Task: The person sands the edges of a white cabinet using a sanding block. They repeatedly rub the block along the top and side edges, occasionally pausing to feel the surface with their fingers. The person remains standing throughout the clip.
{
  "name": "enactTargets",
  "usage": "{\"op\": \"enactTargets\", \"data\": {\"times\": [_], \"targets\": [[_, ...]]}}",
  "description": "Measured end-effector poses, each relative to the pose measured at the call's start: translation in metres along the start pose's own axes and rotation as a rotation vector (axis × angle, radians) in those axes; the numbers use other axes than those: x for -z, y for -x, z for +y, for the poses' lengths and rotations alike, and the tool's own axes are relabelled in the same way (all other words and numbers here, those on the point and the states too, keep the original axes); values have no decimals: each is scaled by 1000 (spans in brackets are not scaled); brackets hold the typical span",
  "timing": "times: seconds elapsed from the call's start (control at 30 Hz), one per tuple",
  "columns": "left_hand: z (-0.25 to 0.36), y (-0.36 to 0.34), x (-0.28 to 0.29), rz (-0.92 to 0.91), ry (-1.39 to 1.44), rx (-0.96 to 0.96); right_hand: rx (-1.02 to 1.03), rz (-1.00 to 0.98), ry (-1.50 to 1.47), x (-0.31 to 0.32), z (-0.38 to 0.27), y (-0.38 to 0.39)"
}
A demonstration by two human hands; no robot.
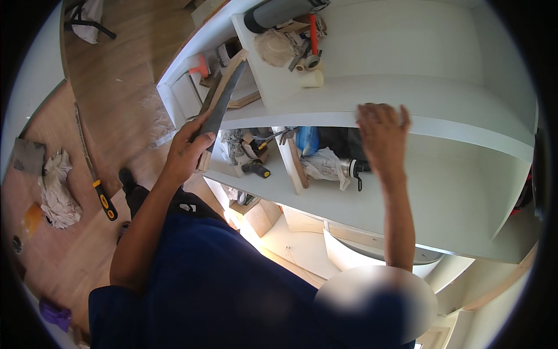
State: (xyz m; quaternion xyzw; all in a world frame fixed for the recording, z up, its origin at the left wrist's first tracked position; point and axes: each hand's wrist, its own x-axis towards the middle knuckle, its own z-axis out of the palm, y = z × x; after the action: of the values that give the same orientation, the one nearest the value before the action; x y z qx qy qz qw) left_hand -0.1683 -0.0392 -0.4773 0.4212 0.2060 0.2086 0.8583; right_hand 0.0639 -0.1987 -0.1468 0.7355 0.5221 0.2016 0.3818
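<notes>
In my left hand (pixel 190 148), fingers closed, are a long tapered dark blade (pixel 224 96) and a pale wooden strip (pixel 236 61), held together at a slant by the cabinet's left part. My right hand (pixel 382 131) is at the front edge of the white middle shelf (pixel 447 125), fingers apart and slightly bent, nothing visible in them. Below that edge lie a blue bundle (pixel 307 139), a clear plastic bag (pixel 325 167), a bottle (pixel 356 168) and a black-and-yellow tool (pixel 256 168). Above are a red-handled tool (pixel 313 38) and a grey roll (pixel 270 14).
On the wooden floor (pixel 110 64) at left lie a long tool with black-and-yellow handle (pixel 104 199), a crumpled cloth (pixel 61 192), a grey square (pixel 29 154) and a purple item (pixel 55 314). A curved white panel (pixel 349 250) stands low beneath the shelves.
</notes>
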Motion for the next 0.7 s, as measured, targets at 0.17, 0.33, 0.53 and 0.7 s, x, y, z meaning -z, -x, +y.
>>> {"op": "enactTargets", "data": {"times": [0.17,0.33,0.53,0.7], "targets": [[2,1,-9,-88,-5,74,8,4,-93,16,14,-4],[2,13,-1,-115,-89,92,68,-51,-83,10,-2,-15],[-22,12,14,-86,-70,141,139,-47,-35,4,2,-13],[-14,5,16,-101,-95,147,148,-76,-29,5,4,-15]]}}
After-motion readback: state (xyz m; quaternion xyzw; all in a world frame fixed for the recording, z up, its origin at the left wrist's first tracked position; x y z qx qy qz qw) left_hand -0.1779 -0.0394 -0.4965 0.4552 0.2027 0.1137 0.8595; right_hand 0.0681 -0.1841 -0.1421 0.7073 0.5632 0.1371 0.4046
